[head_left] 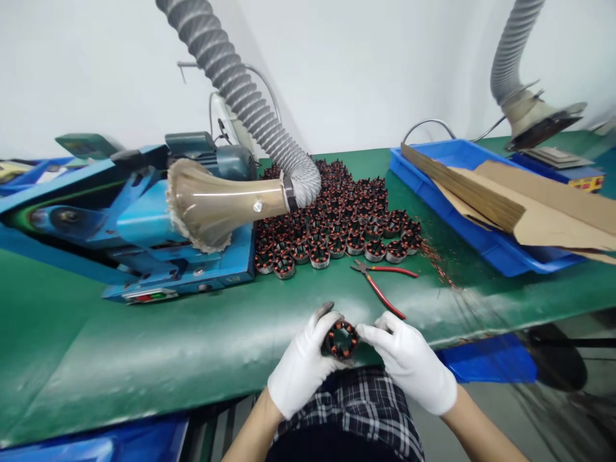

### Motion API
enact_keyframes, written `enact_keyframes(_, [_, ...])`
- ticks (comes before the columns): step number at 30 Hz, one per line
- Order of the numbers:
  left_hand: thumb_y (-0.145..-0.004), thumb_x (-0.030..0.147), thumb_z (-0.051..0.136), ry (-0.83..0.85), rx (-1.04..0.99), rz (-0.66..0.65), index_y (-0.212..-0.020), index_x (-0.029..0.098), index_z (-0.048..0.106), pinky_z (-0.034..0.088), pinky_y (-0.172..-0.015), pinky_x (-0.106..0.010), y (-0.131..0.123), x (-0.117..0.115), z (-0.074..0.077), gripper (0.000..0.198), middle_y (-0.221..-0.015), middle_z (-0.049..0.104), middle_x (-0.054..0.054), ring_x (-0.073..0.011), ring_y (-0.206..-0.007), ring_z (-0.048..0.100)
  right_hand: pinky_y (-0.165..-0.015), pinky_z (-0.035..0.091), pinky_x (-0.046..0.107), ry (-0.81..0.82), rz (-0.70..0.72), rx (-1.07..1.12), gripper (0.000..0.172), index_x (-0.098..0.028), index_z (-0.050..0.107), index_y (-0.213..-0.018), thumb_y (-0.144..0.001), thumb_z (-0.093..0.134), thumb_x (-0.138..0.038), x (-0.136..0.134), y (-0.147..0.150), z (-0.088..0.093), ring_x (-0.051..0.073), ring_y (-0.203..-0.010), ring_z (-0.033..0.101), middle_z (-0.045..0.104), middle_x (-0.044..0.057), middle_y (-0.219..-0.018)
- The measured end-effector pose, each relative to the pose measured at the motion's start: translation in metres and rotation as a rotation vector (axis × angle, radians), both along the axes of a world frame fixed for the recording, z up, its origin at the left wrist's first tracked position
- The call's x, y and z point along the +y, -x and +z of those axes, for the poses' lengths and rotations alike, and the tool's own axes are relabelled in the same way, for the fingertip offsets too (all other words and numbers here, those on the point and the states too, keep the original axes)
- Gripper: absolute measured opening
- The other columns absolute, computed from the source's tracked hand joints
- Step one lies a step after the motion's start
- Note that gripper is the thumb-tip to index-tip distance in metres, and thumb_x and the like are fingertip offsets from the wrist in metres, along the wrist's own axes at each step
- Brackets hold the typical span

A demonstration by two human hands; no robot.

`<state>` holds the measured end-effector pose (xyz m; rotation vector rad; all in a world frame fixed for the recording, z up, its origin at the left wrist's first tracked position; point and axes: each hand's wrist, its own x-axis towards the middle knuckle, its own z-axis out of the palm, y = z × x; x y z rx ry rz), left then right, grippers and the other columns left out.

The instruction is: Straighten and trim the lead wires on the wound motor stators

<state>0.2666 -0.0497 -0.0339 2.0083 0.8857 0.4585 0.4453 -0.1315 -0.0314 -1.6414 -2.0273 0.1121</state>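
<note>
My left hand (310,359), in a white glove with dark fingertips, grips a motor stator (342,340) above the table's front edge. The stator is a ring with copper windings and a black inner frame, and its opening faces me. On its right side, my right hand (409,359), also gloved, has thumb and forefinger pinched together at the rim. Whatever lies between those fingertips is too small to make out. Beyond my hands, red-handled cutting pliers (373,276) lie with their handles spread. Behind them stand many more stators (337,212) in close rows.
At left stands a blue belt machine (144,218) with a clear funnel (226,199) on a grey hose (240,77). Wire scraps (439,264) lie right of the stators. A blue tray (433,192) holds cardboard (539,205). Another suction hose (514,58) hangs at far right.
</note>
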Motion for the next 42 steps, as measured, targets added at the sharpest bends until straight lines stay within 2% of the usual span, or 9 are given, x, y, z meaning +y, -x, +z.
enact_keyframes(7, [-0.063, 0.012, 0.067, 0.049, -0.25, -0.041, -0.079, 0.021, 0.061, 0.046, -0.087, -0.03, 0.004, -0.007, 0.043, 0.019, -0.099, 0.059, -0.002, -0.0188, -0.096, 0.056, -0.062, 0.038, 0.023, 0.329, -0.025, 0.392, 0.021, -0.017, 0.058, -0.065, -0.083, 0.048, -0.016, 0.011, 0.01, 0.044, 0.013, -0.065, 0.048, 0.048, -0.001, -0.065])
enact_keyframes(13, [-0.07, 0.009, 0.057, -0.183, -0.166, -0.041, -0.116, 0.024, 0.048, 0.038, -0.097, -0.036, 0.018, -0.009, 0.041, 0.049, -0.124, 0.043, -0.008, -0.0217, -0.116, 0.043, -0.048, 0.036, 0.021, 0.59, -0.114, 0.789, 0.02, -0.016, 0.052, -0.058, -0.077, 0.049, -0.018, 0.014, 0.016, 0.054, 0.01, -0.051, 0.045, 0.044, -0.003, -0.059])
enact_keyframes(18, [-0.067, 0.013, 0.062, -0.098, -0.147, -0.182, -0.096, 0.026, 0.059, 0.046, -0.089, -0.035, 0.016, -0.004, 0.048, 0.032, -0.108, 0.054, -0.004, -0.0219, -0.102, 0.052, -0.065, 0.041, 0.03, 0.227, -0.234, 0.496, 0.02, -0.019, 0.062, -0.073, -0.081, 0.043, -0.017, 0.008, 0.026, 0.051, 0.017, -0.067, 0.051, 0.054, 0.004, -0.07])
enact_keyframes(20, [-0.07, 0.016, 0.062, -0.11, -0.143, -0.147, -0.093, 0.027, 0.061, 0.046, -0.088, -0.036, 0.014, -0.005, 0.046, 0.026, -0.108, 0.053, -0.004, -0.0219, -0.102, 0.052, -0.063, 0.042, 0.03, 0.185, -0.255, 0.519, 0.021, -0.02, 0.062, -0.073, -0.082, 0.042, -0.018, 0.007, 0.028, 0.05, 0.018, -0.067, 0.051, 0.055, 0.004, -0.07])
enact_keyframes(26, [-0.065, 0.017, 0.069, -0.231, -0.109, 0.057, -0.116, 0.025, 0.048, 0.04, -0.095, -0.039, 0.012, -0.006, 0.026, 0.056, -0.12, 0.043, -0.008, -0.0238, -0.111, 0.045, -0.043, 0.037, 0.022, 0.597, -0.254, 1.197, 0.016, -0.018, 0.053, -0.067, -0.075, 0.054, -0.032, 0.011, 0.027, 0.045, 0.01, -0.042, 0.043, 0.047, -0.005, -0.05])
enact_keyframes(31, [-0.064, 0.015, 0.067, 0.052, -0.229, -0.017, -0.102, 0.023, 0.055, 0.043, -0.092, -0.035, 0.012, 0.002, 0.02, 0.041, -0.109, 0.056, -0.004, -0.02, -0.103, 0.053, -0.043, 0.039, 0.022, 0.483, -0.299, 1.049, 0.012, -0.018, 0.06, -0.07, -0.073, 0.053, -0.028, 0.017, 0.03, 0.028, 0.011, -0.047, 0.048, 0.05, -0.001, -0.063])
enact_keyframes(34, [-0.07, 0.016, 0.062, 0.043, -0.323, -0.023, -0.084, 0.021, 0.06, 0.045, -0.089, -0.033, 0.014, 0.002, 0.021, 0.015, -0.104, 0.057, -0.005, -0.0193, -0.101, 0.054, -0.042, 0.038, 0.022, 0.518, -0.253, 1.04, 0.016, -0.018, 0.055, -0.062, -0.073, 0.052, -0.029, 0.021, 0.032, 0.024, 0.01, -0.046, 0.046, 0.048, -0.002, -0.059])
enact_keyframes(38, [-0.07, 0.01, 0.059, -0.234, -0.244, 0.085, -0.109, 0.022, 0.052, 0.04, -0.096, -0.037, 0.018, 0.002, 0.016, 0.042, -0.118, 0.048, -0.008, -0.0217, -0.114, 0.045, -0.043, 0.035, 0.022, 0.614, -0.235, 1.213, 0.019, -0.017, 0.051, -0.064, -0.072, 0.054, -0.033, 0.026, 0.035, 0.025, 0.009, -0.041, 0.042, 0.044, -0.005, -0.049])
enact_keyframes(42, [-0.062, 0.004, 0.062, -0.085, -0.136, 0.024, -0.109, 0.024, 0.048, 0.044, -0.092, -0.034, 0.017, 0.007, 0.009, 0.053, -0.113, 0.053, -0.005, -0.0192, -0.105, 0.053, -0.045, 0.037, 0.023, 0.493, -0.265, 1.044, 0.017, -0.017, 0.054, -0.066, -0.076, 0.049, -0.029, 0.028, 0.037, 0.021, 0.011, -0.045, 0.045, 0.048, -0.002, -0.056])
